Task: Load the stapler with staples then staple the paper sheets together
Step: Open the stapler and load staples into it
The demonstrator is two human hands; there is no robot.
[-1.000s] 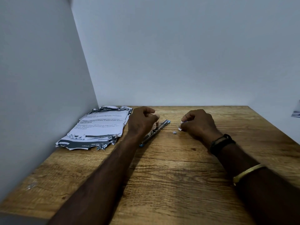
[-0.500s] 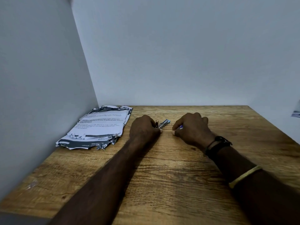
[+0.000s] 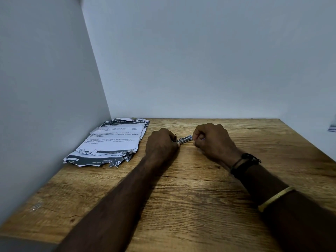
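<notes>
We see one stapler (image 3: 184,139), a slim silvery metal bar, lying low over the tabletop (image 3: 200,197) with its long axis running from about eight o'clock to two o'clock; its far tip points toward two o'clock. Our left hand (image 3: 161,144) is curled closed around its near end. Our right hand (image 3: 212,140) has its fingers (image 3: 197,138) pinched together at the far tip; whether they hold staples we cannot tell. One ragged stack of printed paper sheets (image 3: 111,140) lies at ten o'clock from the stapler, near the left wall.
</notes>
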